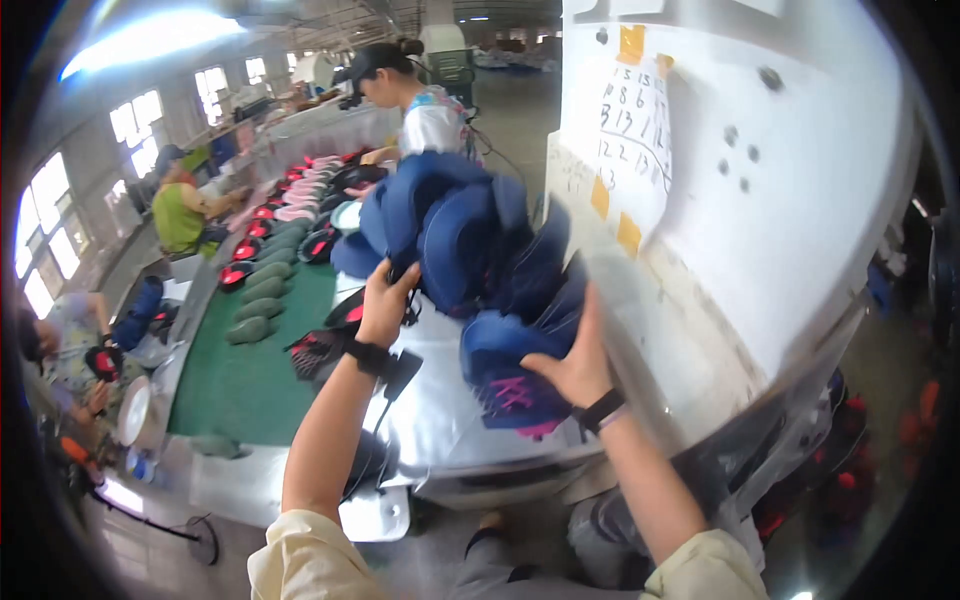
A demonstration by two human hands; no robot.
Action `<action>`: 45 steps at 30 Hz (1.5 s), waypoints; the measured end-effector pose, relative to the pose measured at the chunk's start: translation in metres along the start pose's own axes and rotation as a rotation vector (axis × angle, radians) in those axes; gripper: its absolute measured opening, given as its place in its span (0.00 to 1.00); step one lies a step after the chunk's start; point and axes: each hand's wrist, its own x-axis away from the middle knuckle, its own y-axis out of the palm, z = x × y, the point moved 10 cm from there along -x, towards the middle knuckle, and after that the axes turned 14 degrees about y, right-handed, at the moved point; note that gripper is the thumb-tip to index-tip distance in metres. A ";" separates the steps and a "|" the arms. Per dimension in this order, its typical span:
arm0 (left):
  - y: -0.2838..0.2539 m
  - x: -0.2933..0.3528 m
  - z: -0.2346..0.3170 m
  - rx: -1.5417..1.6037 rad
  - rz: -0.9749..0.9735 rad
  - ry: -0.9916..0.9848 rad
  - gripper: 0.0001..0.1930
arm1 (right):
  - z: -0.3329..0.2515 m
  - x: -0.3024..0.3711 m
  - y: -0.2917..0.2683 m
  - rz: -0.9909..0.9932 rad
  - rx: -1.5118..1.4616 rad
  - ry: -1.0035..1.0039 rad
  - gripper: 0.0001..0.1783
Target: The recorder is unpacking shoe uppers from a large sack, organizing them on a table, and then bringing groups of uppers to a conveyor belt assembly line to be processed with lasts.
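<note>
A bundle of navy blue shoe uppers (460, 240) is in front of me over the metal tabletop, blurred in places. My left hand (385, 305) grips the bundle's near left side, its fingertips partly hidden. My right hand (580, 365) is wrapped round the right side, thumb lying across a lower upper with pink stitching (515, 390). Both wrists wear black bands. A dark mesh shoe piece (318, 352) lies on the table left of my left forearm.
A green conveyor belt (220, 390) at left carries rows of green, pink and red-black shoe parts. A white machine panel (740, 200) with a taped paper stands close on the right. A co-worker (430, 115) stands beyond the bundle; another in green (180, 215) is at far left.
</note>
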 end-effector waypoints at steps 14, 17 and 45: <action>0.146 0.014 -0.390 -0.609 -0.925 0.087 0.27 | 0.022 0.039 0.000 -0.299 0.175 0.294 0.38; 0.057 -0.031 -0.403 -0.828 -1.024 0.460 0.28 | -0.033 0.042 -0.011 -0.293 -0.113 0.204 0.37; 0.567 0.253 0.151 -0.227 -0.850 0.524 0.18 | -0.027 0.836 -0.513 1.192 0.012 1.170 0.10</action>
